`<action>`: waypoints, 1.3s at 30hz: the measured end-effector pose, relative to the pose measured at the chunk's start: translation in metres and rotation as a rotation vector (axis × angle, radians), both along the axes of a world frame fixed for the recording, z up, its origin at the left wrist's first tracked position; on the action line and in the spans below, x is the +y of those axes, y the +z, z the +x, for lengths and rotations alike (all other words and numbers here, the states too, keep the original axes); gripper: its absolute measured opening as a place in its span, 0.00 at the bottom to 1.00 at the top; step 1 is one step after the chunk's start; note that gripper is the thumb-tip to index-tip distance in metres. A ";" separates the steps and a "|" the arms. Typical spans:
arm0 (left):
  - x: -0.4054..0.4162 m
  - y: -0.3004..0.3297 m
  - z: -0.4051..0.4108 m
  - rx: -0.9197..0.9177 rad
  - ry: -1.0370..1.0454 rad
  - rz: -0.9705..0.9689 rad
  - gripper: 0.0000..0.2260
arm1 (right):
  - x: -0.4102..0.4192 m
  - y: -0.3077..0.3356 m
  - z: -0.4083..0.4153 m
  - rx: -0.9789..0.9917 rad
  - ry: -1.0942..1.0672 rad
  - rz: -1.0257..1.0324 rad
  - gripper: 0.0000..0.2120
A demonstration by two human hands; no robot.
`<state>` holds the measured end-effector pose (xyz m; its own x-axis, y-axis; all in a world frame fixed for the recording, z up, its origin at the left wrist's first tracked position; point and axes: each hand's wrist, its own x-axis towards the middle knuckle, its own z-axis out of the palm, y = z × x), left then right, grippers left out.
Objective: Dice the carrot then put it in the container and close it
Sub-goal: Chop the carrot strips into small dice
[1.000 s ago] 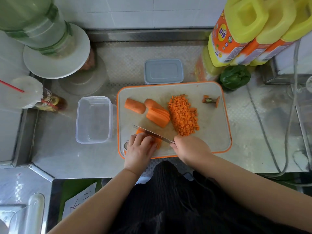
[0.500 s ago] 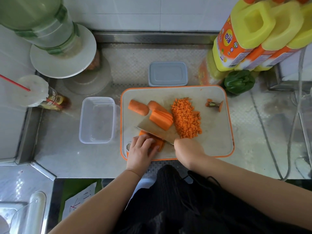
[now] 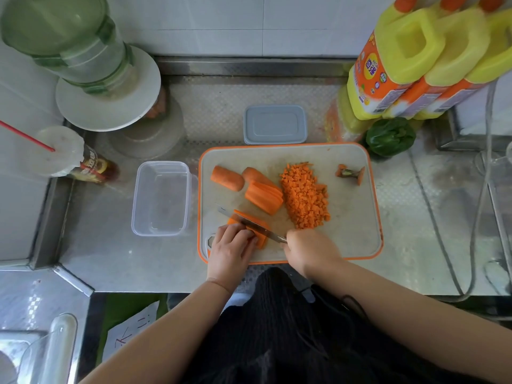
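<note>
On the orange-rimmed cutting board (image 3: 352, 217) my left hand (image 3: 231, 249) holds down a stack of carrot slices (image 3: 261, 230) at the front left. My right hand (image 3: 310, 250) grips the knife (image 3: 250, 224), whose blade lies across those slices. A pile of diced carrot (image 3: 304, 195) sits mid-board. Beside it lie a stack of sliced slabs (image 3: 264, 196) and a whole carrot chunk (image 3: 227, 178). The carrot's stem end (image 3: 350, 173) lies at the far right. The clear container (image 3: 160, 198) stands open left of the board, its grey lid (image 3: 275, 124) behind the board.
Yellow oil jugs (image 3: 415, 62) and a green pepper (image 3: 390, 137) stand at the back right. A large green water bottle on a white base (image 3: 83, 51) and a cup with a red straw (image 3: 61, 153) are at the left. Cables (image 3: 443, 245) run over the steel counter's right side.
The knife blade was tilted flat half a second ago and now stands on edge across the carrot slices again. My left hand shifted slightly on the slices.
</note>
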<state>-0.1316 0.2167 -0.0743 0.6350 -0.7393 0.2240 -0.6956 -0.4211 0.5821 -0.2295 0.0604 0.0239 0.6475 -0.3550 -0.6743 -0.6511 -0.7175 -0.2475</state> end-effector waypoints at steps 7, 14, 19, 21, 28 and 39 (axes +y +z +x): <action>-0.001 -0.002 0.000 0.020 0.014 0.010 0.10 | -0.001 0.008 0.014 0.226 0.074 -0.081 0.09; 0.000 -0.008 0.000 0.022 0.010 0.024 0.10 | 0.002 -0.004 0.023 0.263 0.053 -0.084 0.14; -0.001 -0.002 0.001 -0.013 0.004 0.004 0.10 | 0.001 -0.011 0.012 0.152 0.008 -0.020 0.08; 0.000 0.000 0.000 -0.037 0.008 -0.006 0.09 | -0.008 -0.008 0.015 0.113 -0.035 0.046 0.08; 0.006 -0.001 -0.002 -0.032 0.011 0.047 0.09 | -0.006 -0.001 0.011 0.055 -0.072 0.068 0.11; 0.004 -0.006 0.001 0.032 0.008 0.030 0.10 | 0.007 0.013 0.024 0.265 0.022 -0.030 0.12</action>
